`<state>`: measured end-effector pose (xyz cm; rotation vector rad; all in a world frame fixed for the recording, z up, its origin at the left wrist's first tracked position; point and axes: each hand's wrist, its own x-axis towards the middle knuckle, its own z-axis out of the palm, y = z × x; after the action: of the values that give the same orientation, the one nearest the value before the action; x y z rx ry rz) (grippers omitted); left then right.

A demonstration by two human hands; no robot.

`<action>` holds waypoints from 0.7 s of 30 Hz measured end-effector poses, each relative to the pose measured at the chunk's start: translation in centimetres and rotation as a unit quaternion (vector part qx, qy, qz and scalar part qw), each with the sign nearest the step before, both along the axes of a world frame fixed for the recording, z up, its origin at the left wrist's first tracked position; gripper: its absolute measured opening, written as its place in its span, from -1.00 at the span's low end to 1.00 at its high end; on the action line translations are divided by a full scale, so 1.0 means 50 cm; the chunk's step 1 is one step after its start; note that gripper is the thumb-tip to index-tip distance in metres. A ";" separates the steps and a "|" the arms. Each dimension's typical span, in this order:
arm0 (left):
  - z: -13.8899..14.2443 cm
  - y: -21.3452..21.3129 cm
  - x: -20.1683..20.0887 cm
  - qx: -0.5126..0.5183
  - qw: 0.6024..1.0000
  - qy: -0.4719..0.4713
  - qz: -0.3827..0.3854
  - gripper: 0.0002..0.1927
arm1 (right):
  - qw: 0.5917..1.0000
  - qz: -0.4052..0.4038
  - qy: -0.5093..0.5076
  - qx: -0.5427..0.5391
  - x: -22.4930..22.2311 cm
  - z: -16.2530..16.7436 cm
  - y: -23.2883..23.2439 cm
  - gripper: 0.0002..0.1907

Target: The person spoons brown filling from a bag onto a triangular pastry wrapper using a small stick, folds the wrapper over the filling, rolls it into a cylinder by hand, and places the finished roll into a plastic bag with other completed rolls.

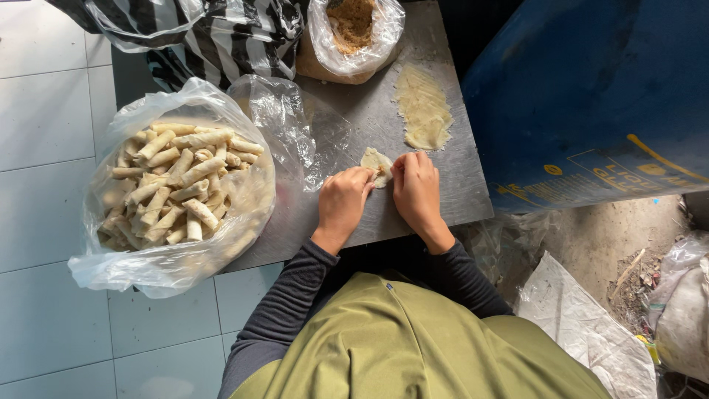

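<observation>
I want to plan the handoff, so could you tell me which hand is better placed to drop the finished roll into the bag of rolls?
Probably the left hand: it is nearer the bag of rolls. The right hand also rests on the wrapper, farther away.

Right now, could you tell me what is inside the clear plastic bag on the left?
The clear plastic bag holds a heap of pale rolled pastry sticks, piled many deep. Only the top layer shows; the rolls beneath and the bag's bottom are covered. Both hands work elsewhere, on a wrapper.
</observation>
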<state>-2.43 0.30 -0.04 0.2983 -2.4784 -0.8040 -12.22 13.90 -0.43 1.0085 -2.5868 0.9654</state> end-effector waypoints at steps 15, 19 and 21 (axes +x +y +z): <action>-0.034 -0.006 -0.014 -0.075 0.997 0.021 -0.005 -0.98 | 0.981 0.183 -0.035 -0.063 0.008 0.022 0.006 -0.71; -0.027 -0.022 -0.031 -0.039 0.999 -0.015 -0.011 -0.91 | 0.978 0.204 -0.027 -0.045 -0.026 0.030 -0.002 -0.86; -0.021 -0.039 -0.044 0.004 0.999 -0.030 -0.040 -0.76 | 0.977 0.196 -0.087 0.023 -0.068 0.039 -0.024 -0.92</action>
<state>-4.64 -1.64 -1.10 0.2303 -2.5590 -0.8488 -15.62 12.71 1.51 1.5530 -2.6088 1.1313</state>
